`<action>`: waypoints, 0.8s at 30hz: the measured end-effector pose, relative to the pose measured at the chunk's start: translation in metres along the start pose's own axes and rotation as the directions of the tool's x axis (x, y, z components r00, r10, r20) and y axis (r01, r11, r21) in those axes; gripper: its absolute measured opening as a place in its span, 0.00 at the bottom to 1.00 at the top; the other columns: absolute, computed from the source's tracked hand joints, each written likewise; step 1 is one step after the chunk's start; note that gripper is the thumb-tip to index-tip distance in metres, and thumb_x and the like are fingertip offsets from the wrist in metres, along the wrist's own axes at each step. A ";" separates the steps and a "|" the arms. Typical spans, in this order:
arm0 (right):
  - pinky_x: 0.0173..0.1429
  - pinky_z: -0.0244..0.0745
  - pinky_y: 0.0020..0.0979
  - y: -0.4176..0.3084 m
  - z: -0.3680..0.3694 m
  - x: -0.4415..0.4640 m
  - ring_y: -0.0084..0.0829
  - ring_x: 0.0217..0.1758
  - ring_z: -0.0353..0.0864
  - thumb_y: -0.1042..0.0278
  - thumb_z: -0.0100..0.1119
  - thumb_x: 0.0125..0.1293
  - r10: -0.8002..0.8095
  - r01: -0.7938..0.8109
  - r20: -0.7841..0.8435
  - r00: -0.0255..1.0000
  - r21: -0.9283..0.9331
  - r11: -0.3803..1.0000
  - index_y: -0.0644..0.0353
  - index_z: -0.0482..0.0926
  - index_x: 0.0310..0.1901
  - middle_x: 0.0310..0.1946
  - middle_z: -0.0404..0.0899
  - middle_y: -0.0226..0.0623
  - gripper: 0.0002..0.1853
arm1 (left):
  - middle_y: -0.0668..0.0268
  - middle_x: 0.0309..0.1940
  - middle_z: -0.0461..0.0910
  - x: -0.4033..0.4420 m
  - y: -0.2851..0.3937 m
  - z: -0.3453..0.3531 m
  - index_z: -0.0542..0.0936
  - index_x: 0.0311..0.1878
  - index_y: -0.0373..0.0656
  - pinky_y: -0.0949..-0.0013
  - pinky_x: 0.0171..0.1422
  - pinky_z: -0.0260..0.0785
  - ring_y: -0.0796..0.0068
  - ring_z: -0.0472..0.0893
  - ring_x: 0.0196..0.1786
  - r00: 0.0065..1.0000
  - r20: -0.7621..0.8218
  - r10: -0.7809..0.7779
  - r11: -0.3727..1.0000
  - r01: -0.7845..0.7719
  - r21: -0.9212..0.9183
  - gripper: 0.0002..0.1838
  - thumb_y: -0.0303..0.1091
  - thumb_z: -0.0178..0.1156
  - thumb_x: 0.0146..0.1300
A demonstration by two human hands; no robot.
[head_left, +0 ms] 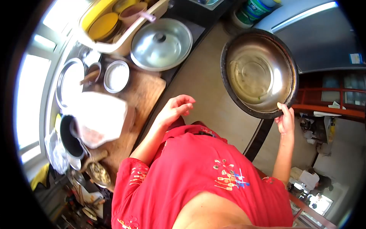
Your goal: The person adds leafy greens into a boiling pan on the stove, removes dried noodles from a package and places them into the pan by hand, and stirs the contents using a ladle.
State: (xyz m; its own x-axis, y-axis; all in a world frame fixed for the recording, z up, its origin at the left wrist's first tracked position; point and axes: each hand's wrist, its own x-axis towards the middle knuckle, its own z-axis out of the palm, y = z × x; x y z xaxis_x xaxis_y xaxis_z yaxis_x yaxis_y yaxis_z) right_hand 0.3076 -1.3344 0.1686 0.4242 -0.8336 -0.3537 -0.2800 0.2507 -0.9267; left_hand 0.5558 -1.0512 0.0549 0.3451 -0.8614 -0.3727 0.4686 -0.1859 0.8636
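Note:
My right hand [285, 119] grips a wide metal basin [249, 74] by its dark rim, thumb on the inner side. The basin is tilted so that its inside faces me, and its shiny bottom shows a small green speck. My left hand [176, 110] hangs in front of my body by the counter edge, fingers loosely curled and holding nothing. Nearest to it on the counter is a wooden board [146, 89]. A large round metal lid [162, 45] with a dark knob lies beyond the board.
On the left counter stand a small metal bowl [116, 76], a white bag [101, 118], a dark pan [71, 137] and a dish rack [124, 45] with yellow bowls. A grey refrigerator [318, 40] is at right, beyond the tiled floor [202, 76]. A green bucket [251, 11] stands at the back.

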 end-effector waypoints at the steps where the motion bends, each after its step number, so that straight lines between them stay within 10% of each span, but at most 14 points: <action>1: 0.13 0.58 0.19 -0.011 0.005 0.019 0.18 0.11 0.66 0.66 0.57 0.56 -0.016 0.016 -0.025 1.000 -0.004 1.000 0.57 0.72 0.24 0.17 0.71 0.27 0.08 | 0.71 0.31 0.75 0.019 0.026 0.001 0.75 0.44 0.38 0.80 0.37 0.65 0.85 0.72 0.30 1.000 0.011 0.012 1.000 -0.012 0.023 0.11 0.31 0.56 0.60; 8: 0.14 0.60 0.19 -0.031 0.023 0.176 0.19 0.13 0.69 0.65 0.59 0.55 0.029 -0.026 -0.077 0.997 0.043 0.999 0.58 0.72 0.26 0.19 0.72 0.27 0.08 | 0.71 0.33 0.75 0.150 0.101 0.006 0.74 0.45 0.39 0.79 0.38 0.66 0.84 0.72 0.31 0.996 0.080 -0.039 0.994 0.031 0.109 0.11 0.32 0.55 0.61; 24: 0.16 0.67 0.21 -0.194 0.117 0.653 0.25 0.14 0.74 0.67 0.59 0.52 -0.036 0.050 0.185 0.982 -0.071 0.996 0.66 0.74 0.26 0.19 0.75 0.38 0.10 | 0.67 0.30 0.77 0.409 0.163 0.032 0.74 0.45 0.35 0.79 0.36 0.66 0.82 0.74 0.29 0.882 -0.472 -0.009 0.966 -0.114 -0.232 0.10 0.27 0.53 0.61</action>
State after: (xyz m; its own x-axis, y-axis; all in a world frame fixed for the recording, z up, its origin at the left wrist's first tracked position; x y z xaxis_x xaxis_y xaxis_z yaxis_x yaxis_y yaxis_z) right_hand 0.7395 -1.8701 0.1024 0.5859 -0.7366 -0.3378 -0.3189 0.1736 -0.9317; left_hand 0.7475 -1.4495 0.0544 0.6835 -0.5350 -0.4966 0.6021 0.0287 0.7979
